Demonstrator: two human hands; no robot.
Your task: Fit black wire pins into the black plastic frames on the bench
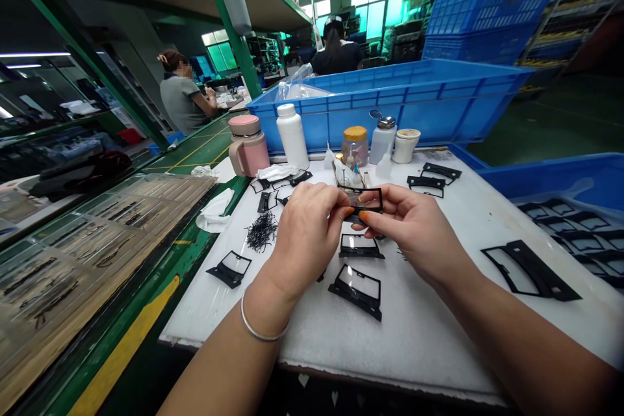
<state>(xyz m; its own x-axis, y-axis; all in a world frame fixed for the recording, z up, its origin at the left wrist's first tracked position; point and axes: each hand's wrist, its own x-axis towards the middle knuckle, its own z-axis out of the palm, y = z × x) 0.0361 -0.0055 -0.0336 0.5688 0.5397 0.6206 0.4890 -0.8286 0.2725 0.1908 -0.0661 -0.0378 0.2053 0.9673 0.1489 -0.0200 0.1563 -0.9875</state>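
Both my hands meet over the white work board (312, 338), around a small black plastic frame (374, 194) with a rectangular opening. My left hand (312, 218) has thumb and fingers pinched at the frame's left side; whether a smaller part is between them is hidden. With thumb and fingertips, my right hand (407, 218) grips the frame's right and lower edge. Similar black frames lie just below, one (361, 245) close under the hands and another (358, 289) nearer me. A tangled pile of thin black strips (262, 231) sits left of my left hand.
A pink mug (248, 146), white bottle (292, 136), orange-lidded jar (355, 145) and pump dispenser (383, 140) line the back. Behind them stands a large blue crate (390, 107). A blue bin (560, 179) holds frames at right; a divided tray (97, 227) lies left. Two people sit farther back.
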